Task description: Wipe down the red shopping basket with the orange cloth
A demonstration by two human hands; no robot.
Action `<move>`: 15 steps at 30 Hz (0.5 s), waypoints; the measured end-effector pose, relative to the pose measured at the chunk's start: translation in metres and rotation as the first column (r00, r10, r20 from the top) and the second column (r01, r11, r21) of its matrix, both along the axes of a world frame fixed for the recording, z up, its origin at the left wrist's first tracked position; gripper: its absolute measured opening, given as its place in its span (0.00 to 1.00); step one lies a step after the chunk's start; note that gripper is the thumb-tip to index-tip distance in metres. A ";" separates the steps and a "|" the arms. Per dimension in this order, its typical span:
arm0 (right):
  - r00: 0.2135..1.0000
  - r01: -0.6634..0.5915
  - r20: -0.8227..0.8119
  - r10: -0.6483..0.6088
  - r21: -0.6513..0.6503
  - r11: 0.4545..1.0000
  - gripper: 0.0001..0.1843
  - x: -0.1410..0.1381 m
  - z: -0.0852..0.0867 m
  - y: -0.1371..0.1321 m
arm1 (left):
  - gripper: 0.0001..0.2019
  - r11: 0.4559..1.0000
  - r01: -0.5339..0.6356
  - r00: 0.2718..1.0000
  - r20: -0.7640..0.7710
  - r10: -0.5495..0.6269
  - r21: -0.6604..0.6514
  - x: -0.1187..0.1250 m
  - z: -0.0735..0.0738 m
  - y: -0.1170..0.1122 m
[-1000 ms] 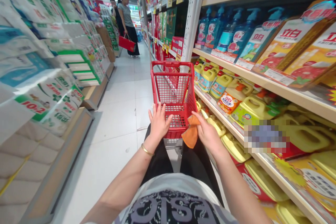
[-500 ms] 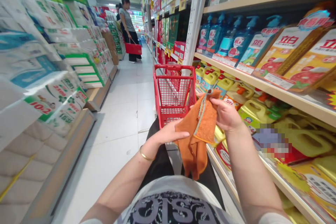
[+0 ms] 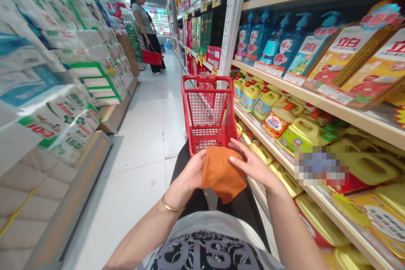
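An orange cloth (image 3: 221,173) hangs folded in front of my body, above my lap. My left hand (image 3: 195,169) grips its left edge, fingers behind and out of sight. At the right side of the cloth is my right hand (image 3: 253,164), its thumb lying over the front and its fingers loosely stretched along the top edge. A red shopping cart (image 3: 207,109) stands just beyond both hands, its basket open toward me.
Shelves on the right hold yellow detergent jugs (image 3: 265,103) and blue pump bottles (image 3: 284,48). Stacked tissue packs (image 3: 60,124) line the left side. Farther along the tiled aisle floor (image 3: 148,114), a person (image 3: 145,25) carries a red basket (image 3: 152,56).
The cloth has come down and been folded into a smaller piece; its hanging end and pale-trimmed edge no longer show. My right hand moved down and left. The person shifted left in view.
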State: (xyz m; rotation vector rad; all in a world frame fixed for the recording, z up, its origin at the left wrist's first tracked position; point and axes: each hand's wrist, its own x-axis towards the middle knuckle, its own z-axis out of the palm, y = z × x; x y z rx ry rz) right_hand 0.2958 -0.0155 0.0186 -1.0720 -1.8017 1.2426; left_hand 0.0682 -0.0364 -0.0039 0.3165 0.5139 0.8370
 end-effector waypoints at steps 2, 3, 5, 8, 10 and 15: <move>0.999 -0.044 0.008 0.045 -0.127 0.991 0.33 -0.001 -0.020 0.000 | 0.21 1.000 -0.013 1.000 0.019 0.013 -0.001 -0.006 -0.002 -0.001; 0.999 -0.044 -0.007 0.043 -0.168 0.985 0.30 -0.001 -0.025 -0.001 | 0.23 1.000 -0.019 1.000 0.024 0.019 0.015 -0.009 -0.002 -0.002; 0.997 -0.008 -0.078 -0.010 -0.231 0.973 0.27 -0.004 -0.030 -0.003 | 0.27 0.998 -0.019 1.000 0.001 0.019 0.058 -0.014 -0.003 -0.004; 0.983 0.016 -0.168 -0.071 -0.310 0.950 0.30 -0.006 -0.028 0.000 | 0.25 0.990 -0.031 0.987 -0.153 0.052 0.137 -0.015 -0.004 -0.010; 0.986 0.145 -0.049 -0.160 -0.224 0.964 0.32 -0.006 -0.026 0.003 | 0.24 0.982 -0.056 0.967 -0.236 0.099 0.182 -0.012 -0.003 -0.013; 0.972 0.101 0.187 -0.144 0.220 0.970 0.44 -0.010 -0.021 -0.012 | 0.25 0.960 -0.140 0.935 -0.287 0.208 0.241 -0.006 0.009 -0.014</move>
